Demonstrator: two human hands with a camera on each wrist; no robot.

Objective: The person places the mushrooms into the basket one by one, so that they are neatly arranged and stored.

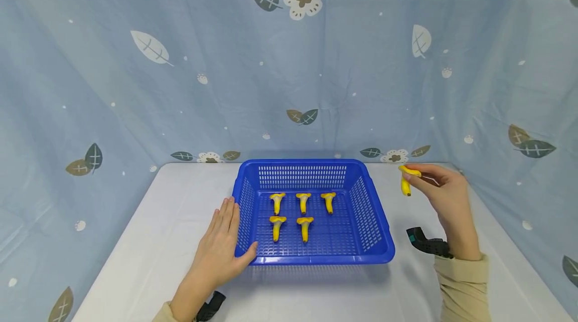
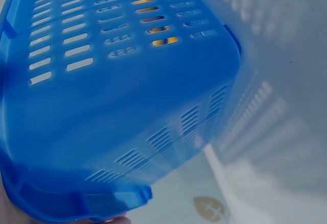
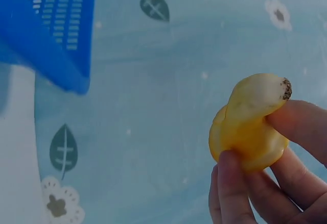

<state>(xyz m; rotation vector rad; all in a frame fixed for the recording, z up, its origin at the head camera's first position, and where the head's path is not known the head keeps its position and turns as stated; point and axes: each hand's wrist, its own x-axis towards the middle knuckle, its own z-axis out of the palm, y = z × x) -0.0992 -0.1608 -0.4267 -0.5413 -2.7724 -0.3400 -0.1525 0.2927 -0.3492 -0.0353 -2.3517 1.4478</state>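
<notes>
My right hand (image 1: 444, 189) pinches a yellow chanterelle mushroom (image 1: 406, 187) by its cap, to the right of a blue plastic basket (image 1: 316, 260). Its stem hangs down in the head view, and the right wrist view shows a dark speckled stem end (image 3: 286, 89). Inside the basket lie several more chanterelles: three in a back row (image 1: 303, 202) and two in a front row (image 1: 304, 230), stems toward me. My left hand (image 1: 219, 249) rests against the basket's left rim, fingers straight, thumb at the front left corner. The left wrist view shows the slotted basket wall (image 2: 112, 112).
The basket stands on a white-covered table (image 1: 171, 216). A pale blue curtain (image 1: 253, 81) with printed leaves and flowers hangs behind and along both sides. Dark wrist-worn devices sit at the right wrist (image 1: 429, 245) and the left wrist (image 1: 211, 307).
</notes>
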